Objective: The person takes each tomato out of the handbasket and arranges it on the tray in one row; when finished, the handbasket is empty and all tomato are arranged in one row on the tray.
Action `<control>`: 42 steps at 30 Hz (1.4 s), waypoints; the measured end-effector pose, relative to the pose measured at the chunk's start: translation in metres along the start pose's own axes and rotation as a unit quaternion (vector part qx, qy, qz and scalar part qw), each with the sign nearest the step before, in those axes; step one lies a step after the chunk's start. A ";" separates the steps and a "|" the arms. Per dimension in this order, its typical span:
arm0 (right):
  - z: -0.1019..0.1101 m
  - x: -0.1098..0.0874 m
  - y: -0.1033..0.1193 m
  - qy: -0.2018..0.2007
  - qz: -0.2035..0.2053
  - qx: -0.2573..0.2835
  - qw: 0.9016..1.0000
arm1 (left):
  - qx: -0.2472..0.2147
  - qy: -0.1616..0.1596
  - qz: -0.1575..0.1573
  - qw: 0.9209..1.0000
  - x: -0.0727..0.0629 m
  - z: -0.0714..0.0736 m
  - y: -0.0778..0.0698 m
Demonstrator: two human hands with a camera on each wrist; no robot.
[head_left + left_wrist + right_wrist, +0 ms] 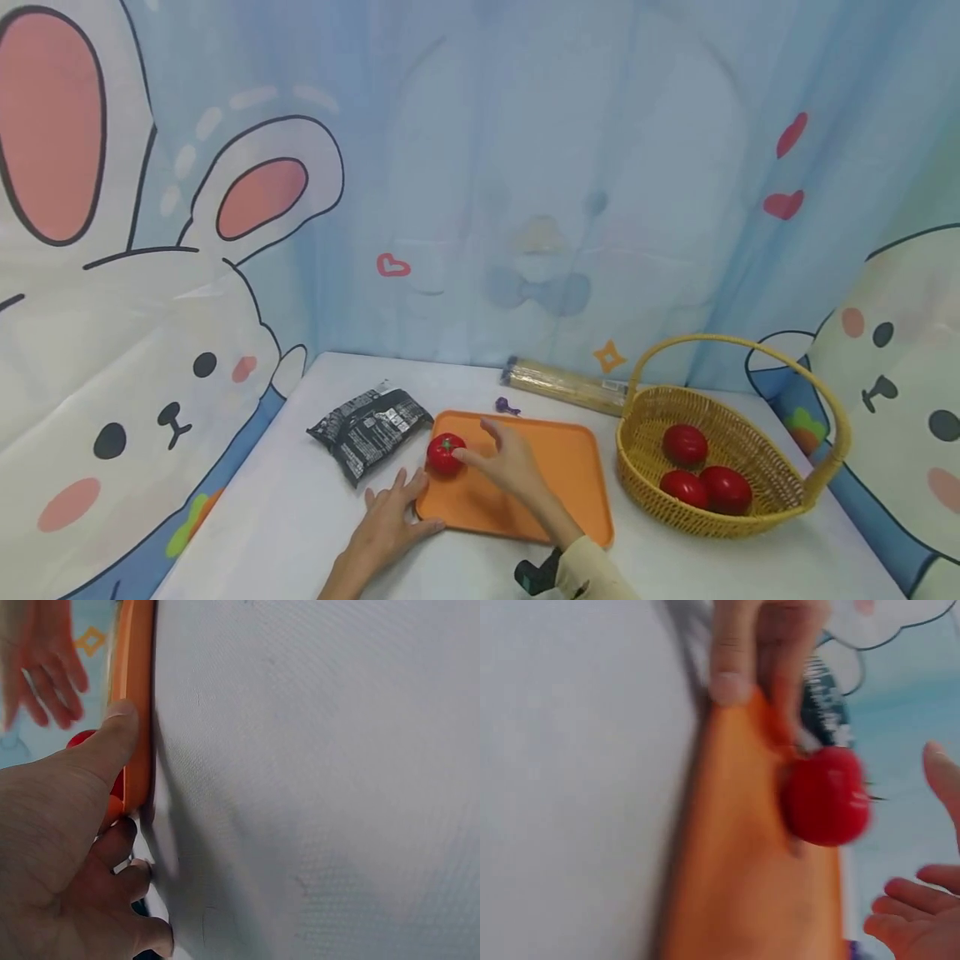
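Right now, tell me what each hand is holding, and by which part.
Neither grips anything. The left hand presses its thumb on the near left corner of the orange tray. The right hand is open beside the tomato; contact cannot be told.

Tray (555, 479): orange, looking like smooth matt plastic, its rim (137, 712) showing a faint sheen. Tomato (446, 454): red, glossy skin catching the light. Basket (750, 492): yellow woven wicker, rough and ribbed, holding three more glossy red tomatoes (705, 475). Table covering (322, 780): white, showing a fine matt cloth-like weave. Black packet (369, 429): crinkling, shiny plastic film. Long packet (564, 385): clear glossy wrap. Backdrop (480, 167): printed cloth, hanging in soft matt folds.
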State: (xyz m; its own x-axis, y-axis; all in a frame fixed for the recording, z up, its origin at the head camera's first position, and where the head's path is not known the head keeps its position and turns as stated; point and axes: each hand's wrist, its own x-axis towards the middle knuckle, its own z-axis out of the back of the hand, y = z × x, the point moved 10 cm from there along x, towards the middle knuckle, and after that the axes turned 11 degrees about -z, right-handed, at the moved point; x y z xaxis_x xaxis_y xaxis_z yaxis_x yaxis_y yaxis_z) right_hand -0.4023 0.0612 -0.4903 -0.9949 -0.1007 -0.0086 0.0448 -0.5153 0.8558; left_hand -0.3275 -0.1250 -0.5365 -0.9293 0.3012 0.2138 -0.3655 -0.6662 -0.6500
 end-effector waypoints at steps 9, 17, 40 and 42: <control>0.120 -0.043 0.038 0.151 0.171 -0.073 0.971 | 0.001 -0.004 -0.018 1.000 -0.001 -0.002 -0.006; 0.219 -0.028 -0.011 0.200 0.119 -0.082 0.969 | 0.006 -0.001 -0.009 1.000 -0.003 0.005 -0.005; 0.291 0.048 -0.182 0.069 -0.216 -0.155 0.962 | 0.005 0.001 -0.013 1.000 0.000 0.002 0.001; 0.288 0.047 -0.181 0.064 -0.216 -0.149 0.963 | 0.007 0.004 -0.011 1.000 0.001 0.003 0.001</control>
State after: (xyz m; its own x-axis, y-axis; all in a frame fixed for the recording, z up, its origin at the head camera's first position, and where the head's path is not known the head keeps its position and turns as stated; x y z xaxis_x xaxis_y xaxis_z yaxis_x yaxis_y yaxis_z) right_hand -0.4835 0.3951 -0.4964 -0.9079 0.0847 -0.4106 -0.3289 -0.7513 0.5722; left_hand -0.3290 -0.1274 -0.5353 -0.9204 0.3220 0.2217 -0.3868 -0.6684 -0.6353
